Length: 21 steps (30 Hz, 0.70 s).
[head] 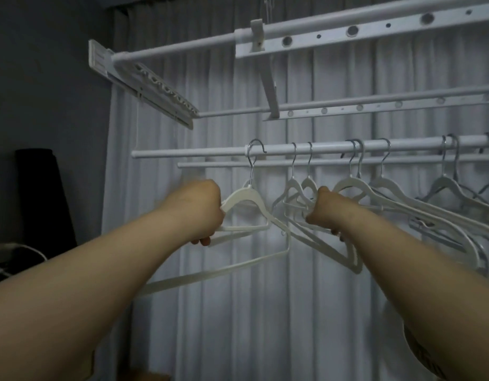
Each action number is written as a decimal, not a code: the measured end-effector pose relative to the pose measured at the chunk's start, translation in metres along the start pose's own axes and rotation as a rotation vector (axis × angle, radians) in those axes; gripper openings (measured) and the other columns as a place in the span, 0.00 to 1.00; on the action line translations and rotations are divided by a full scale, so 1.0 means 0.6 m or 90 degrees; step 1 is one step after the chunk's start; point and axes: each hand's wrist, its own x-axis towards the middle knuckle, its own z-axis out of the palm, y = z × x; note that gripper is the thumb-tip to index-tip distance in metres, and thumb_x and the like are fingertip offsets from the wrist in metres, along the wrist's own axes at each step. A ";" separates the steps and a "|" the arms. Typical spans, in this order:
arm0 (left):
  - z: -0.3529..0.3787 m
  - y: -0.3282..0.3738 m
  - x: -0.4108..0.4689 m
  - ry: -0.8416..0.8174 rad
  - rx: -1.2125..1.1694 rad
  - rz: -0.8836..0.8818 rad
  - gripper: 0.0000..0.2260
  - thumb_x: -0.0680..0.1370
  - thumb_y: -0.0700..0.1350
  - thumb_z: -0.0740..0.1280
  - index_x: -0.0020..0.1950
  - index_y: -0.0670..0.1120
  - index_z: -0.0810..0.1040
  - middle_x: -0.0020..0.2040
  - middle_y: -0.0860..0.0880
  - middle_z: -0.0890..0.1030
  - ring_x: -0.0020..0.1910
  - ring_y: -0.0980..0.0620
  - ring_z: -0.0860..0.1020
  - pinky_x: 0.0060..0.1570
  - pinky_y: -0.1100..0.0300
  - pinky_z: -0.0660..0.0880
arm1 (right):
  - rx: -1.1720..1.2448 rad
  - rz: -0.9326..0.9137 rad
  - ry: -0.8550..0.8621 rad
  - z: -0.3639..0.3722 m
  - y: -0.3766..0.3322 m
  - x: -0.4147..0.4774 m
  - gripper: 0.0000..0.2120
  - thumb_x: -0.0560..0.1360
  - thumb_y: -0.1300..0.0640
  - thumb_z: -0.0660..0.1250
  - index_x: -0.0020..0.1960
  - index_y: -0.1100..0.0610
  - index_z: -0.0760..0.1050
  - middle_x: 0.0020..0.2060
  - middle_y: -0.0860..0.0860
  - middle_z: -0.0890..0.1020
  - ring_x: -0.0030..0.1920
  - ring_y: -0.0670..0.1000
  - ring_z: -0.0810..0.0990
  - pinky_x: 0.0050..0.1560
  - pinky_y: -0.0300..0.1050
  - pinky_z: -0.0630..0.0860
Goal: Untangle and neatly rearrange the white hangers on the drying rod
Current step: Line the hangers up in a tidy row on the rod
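Note:
Several white hangers hang by metal hooks from a white drying rod (199, 152). My left hand (203, 210) grips the shoulder and bar of the leftmost white hanger (244, 198), whose hook sits over the rod near its left end. My right hand (321, 213) grips a tangled cluster of two hangers (295, 188) just to the right. More hangers (444, 188) crowd the rod toward the right edge, their lower arms overlapping.
A second thinner rod (224, 164) runs just behind the drying rod. Above hang white rack rails with holes (353, 31) and a folded bracket (155, 92). Grey curtains (238, 298) fill the background. A dark object (42, 193) stands at the left wall.

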 end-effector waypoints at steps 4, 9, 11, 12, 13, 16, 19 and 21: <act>0.021 0.020 0.039 0.023 0.003 -0.007 0.10 0.79 0.38 0.58 0.39 0.40 0.74 0.39 0.40 0.85 0.30 0.45 0.80 0.42 0.52 0.82 | 0.001 -0.003 -0.012 0.003 0.013 0.011 0.23 0.78 0.66 0.53 0.72 0.62 0.53 0.56 0.65 0.76 0.28 0.54 0.73 0.25 0.45 0.71; 0.040 0.061 0.079 0.058 0.046 -0.022 0.13 0.78 0.36 0.58 0.33 0.41 0.71 0.28 0.46 0.78 0.25 0.51 0.74 0.41 0.57 0.77 | -0.030 -0.021 0.002 -0.001 0.044 0.015 0.28 0.76 0.71 0.55 0.74 0.61 0.51 0.50 0.63 0.78 0.34 0.57 0.74 0.27 0.44 0.71; 0.050 0.083 0.091 0.074 0.052 -0.021 0.12 0.77 0.34 0.59 0.34 0.41 0.70 0.28 0.46 0.75 0.27 0.50 0.74 0.42 0.56 0.76 | -0.042 -0.023 -0.003 -0.007 0.057 0.016 0.28 0.77 0.70 0.55 0.74 0.61 0.51 0.52 0.63 0.78 0.34 0.56 0.73 0.27 0.43 0.70; 0.055 0.093 0.097 0.078 0.048 -0.024 0.12 0.77 0.34 0.59 0.34 0.41 0.69 0.28 0.47 0.74 0.28 0.50 0.74 0.42 0.56 0.76 | -0.047 -0.020 -0.003 -0.009 0.063 0.016 0.27 0.77 0.69 0.55 0.73 0.61 0.51 0.46 0.62 0.77 0.31 0.55 0.72 0.26 0.43 0.69; 0.060 0.102 0.101 0.078 0.042 -0.025 0.10 0.77 0.33 0.59 0.35 0.40 0.70 0.29 0.46 0.74 0.31 0.48 0.77 0.41 0.57 0.75 | -0.056 -0.017 -0.002 -0.012 0.068 0.016 0.27 0.77 0.68 0.55 0.73 0.61 0.51 0.39 0.60 0.75 0.29 0.54 0.70 0.27 0.43 0.68; 0.074 0.128 0.108 0.063 0.030 -0.022 0.08 0.77 0.33 0.59 0.50 0.38 0.76 0.44 0.42 0.82 0.50 0.43 0.82 0.46 0.55 0.76 | -0.074 -0.040 0.008 -0.017 0.081 0.014 0.26 0.79 0.65 0.54 0.74 0.62 0.50 0.49 0.61 0.79 0.46 0.58 0.79 0.44 0.50 0.76; 0.085 0.146 0.121 0.056 0.013 -0.023 0.12 0.77 0.34 0.58 0.58 0.36 0.75 0.58 0.39 0.80 0.58 0.42 0.79 0.54 0.53 0.76 | -0.058 -0.038 0.034 -0.018 0.100 0.015 0.25 0.78 0.65 0.55 0.74 0.62 0.53 0.65 0.61 0.73 0.63 0.60 0.74 0.60 0.51 0.72; 0.088 0.156 0.126 0.056 0.005 -0.015 0.12 0.78 0.34 0.58 0.59 0.36 0.75 0.59 0.39 0.80 0.59 0.42 0.79 0.56 0.53 0.75 | -0.020 -0.009 0.035 -0.017 0.110 0.018 0.25 0.78 0.64 0.54 0.74 0.61 0.53 0.68 0.61 0.70 0.67 0.60 0.71 0.65 0.50 0.68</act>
